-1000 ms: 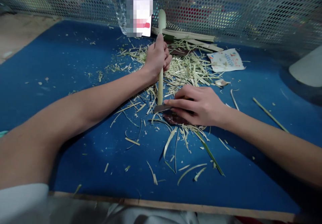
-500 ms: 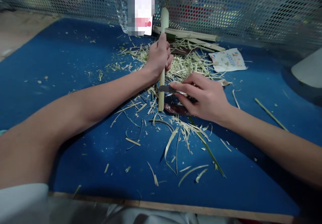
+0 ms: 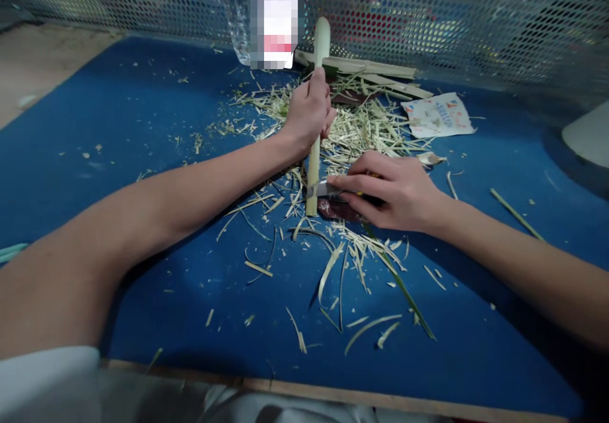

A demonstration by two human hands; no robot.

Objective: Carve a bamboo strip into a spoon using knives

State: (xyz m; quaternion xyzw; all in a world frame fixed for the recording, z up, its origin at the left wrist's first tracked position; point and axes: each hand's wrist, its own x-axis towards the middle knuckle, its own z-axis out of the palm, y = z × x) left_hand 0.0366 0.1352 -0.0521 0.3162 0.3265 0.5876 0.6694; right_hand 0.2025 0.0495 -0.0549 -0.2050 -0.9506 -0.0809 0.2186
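I have my left hand (image 3: pixel 309 115) closed in a fist round an upright bamboo spatula (image 3: pixel 321 49), its rounded end rising above my fingers. My right hand (image 3: pixel 394 191) pinches a small knife (image 3: pixel 324 189), the blade against the lower shaft. Shavings (image 3: pixel 366 134) heap behind on the blue mat (image 3: pixel 118 118), which stretches well left. A perforated metal screen (image 3: pixel 428 11) bounds the far edge, a wooden strip (image 3: pixel 333 393) the near one.
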